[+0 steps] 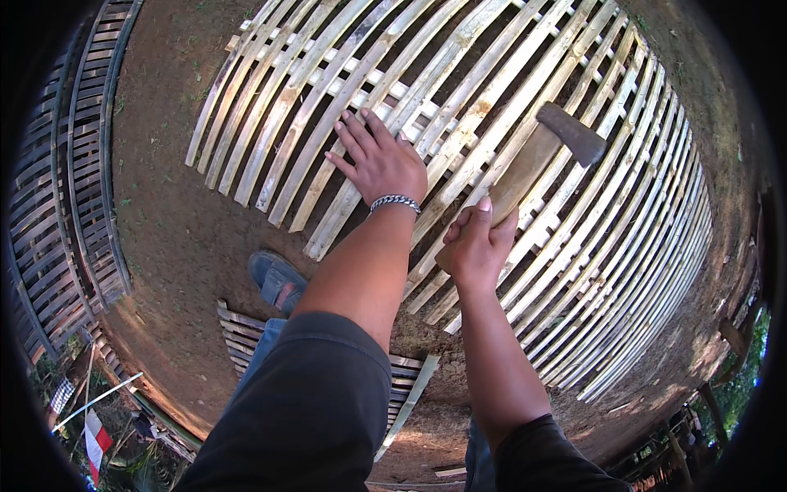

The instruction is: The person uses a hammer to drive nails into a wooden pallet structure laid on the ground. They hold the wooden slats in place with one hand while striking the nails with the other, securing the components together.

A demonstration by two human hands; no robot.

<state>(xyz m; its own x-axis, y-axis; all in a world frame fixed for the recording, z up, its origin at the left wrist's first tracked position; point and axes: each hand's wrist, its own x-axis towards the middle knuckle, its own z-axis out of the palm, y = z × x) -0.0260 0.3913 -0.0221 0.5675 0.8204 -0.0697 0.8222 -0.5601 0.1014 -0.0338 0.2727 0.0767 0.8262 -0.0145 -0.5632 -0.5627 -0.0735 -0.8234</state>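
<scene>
Slatted panel [469, 125] lies ahead of the person, over dirt [164, 164]; left hand [387, 166] spread, palm down on it, gripping nothing, probably steadying it; right hand [481, 246] wrapped tight round the hatchet [525, 168] near the handle's butt end, likely for leverage; head sits above the panel in view, contact can't be confirmed.

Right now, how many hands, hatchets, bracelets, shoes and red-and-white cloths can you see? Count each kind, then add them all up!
Hands: 2, the left hand and the right hand
Hatchet: 1
Bracelet: 1
Shoe: 1
Red-and-white cloth: 1
Total: 6
</scene>
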